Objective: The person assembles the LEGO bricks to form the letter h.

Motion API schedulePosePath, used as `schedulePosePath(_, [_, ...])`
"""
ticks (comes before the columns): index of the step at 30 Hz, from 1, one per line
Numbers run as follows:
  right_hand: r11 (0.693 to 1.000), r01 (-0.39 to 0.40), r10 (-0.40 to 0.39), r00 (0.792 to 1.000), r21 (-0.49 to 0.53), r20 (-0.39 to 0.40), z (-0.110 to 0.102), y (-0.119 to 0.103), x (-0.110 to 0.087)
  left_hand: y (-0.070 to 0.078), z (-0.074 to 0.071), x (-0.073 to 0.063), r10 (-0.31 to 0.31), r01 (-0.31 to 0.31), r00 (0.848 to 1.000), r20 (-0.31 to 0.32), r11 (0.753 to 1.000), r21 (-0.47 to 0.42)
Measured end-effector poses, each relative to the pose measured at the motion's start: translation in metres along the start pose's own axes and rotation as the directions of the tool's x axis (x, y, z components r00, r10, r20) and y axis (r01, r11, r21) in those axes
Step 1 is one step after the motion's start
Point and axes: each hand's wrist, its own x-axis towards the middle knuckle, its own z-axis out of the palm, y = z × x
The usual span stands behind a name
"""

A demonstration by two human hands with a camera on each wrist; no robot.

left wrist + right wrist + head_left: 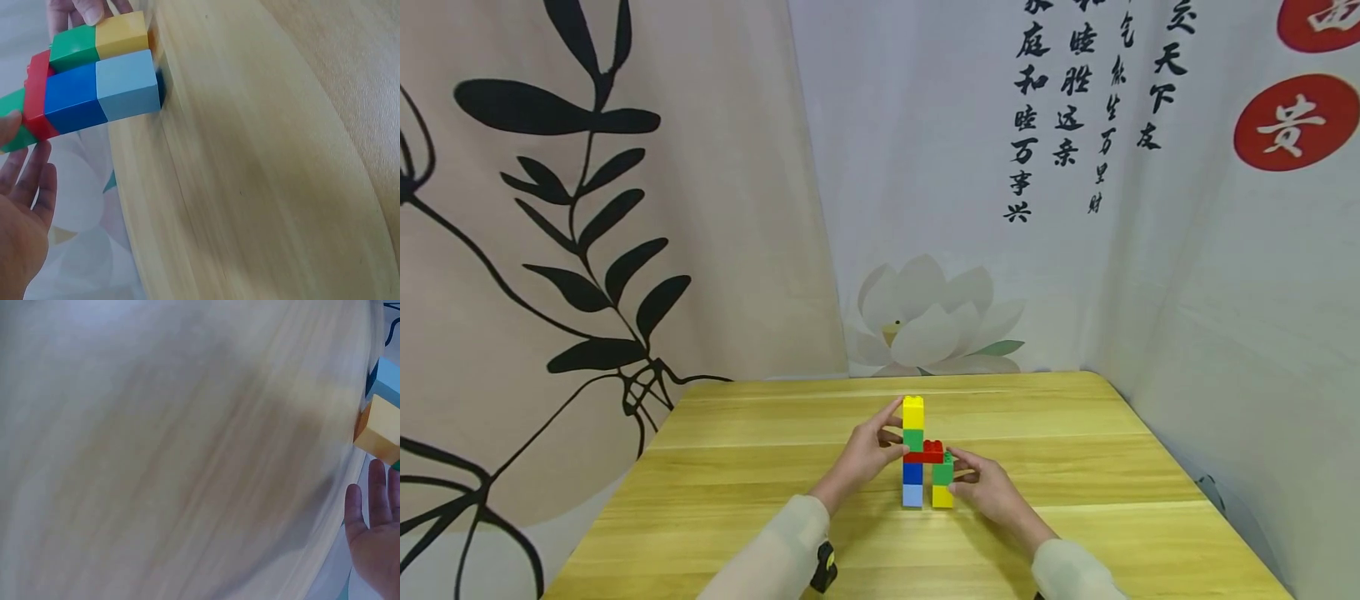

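A structure of toy building bricks [913, 473] stands upright on the table in the head view. Its left column runs light blue [128, 84], blue [75, 95], red, green and yellow [913, 412] from the bottom up. The red brick [932, 452] reaches across to a shorter right column, a green brick [942, 473] over a yellow one [380, 428]. My left hand [867, 450] grips the left column, thumb at the upper green brick and index fingertip by the top. My right hand [991, 492] holds the right column, its thumb near the green-yellow joint.
The wooden table [737, 475] extends around both hands. Behind it hangs a printed curtain [917, 167] with leaves, a lotus and writing; more pale cloth [1240, 333] hangs along the right side. A black strap [824, 567] circles the left wrist.
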Motion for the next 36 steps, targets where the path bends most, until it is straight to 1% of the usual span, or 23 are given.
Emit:
schedulePosePath(12, [1.000,0.006,-0.007,1.000,0.012,0.016,0.007,0.001,0.005,-0.005,-0.010,0.004,-0.056,0.056,0.998,0.013,0.998,-0.007])
schedulePosePath(19, [1.000,0.010,-0.010,1.000,0.006,0.007,0.011,0.001,0.006,-0.007,-0.015,0.005,-0.081,0.082,0.996,0.027,0.995,-0.057])
schedulePosePath(22, [1.000,0.012,-0.012,1.000,0.000,-0.004,0.013,0.000,0.005,-0.010,-0.016,0.006,-0.085,0.087,0.996,0.031,0.995,-0.055])
schedulePosePath(25, [1.000,0.016,-0.016,1.000,-0.006,-0.008,0.014,-0.002,0.004,-0.011,-0.017,0.006,-0.087,0.089,0.995,0.040,0.995,-0.046])
schedulePosePath(31, [1.000,0.023,-0.023,1.000,-0.013,0.013,0.015,-0.003,0.005,-0.019,-0.020,0.007,-0.101,0.108,0.992,0.075,0.990,-0.090])
schedulePosePath(36, [1.000,0.024,-0.024,0.999,-0.009,0.034,0.016,-0.005,0.000,-0.024,-0.022,0.006,-0.141,0.150,0.985,0.096,0.985,-0.089])
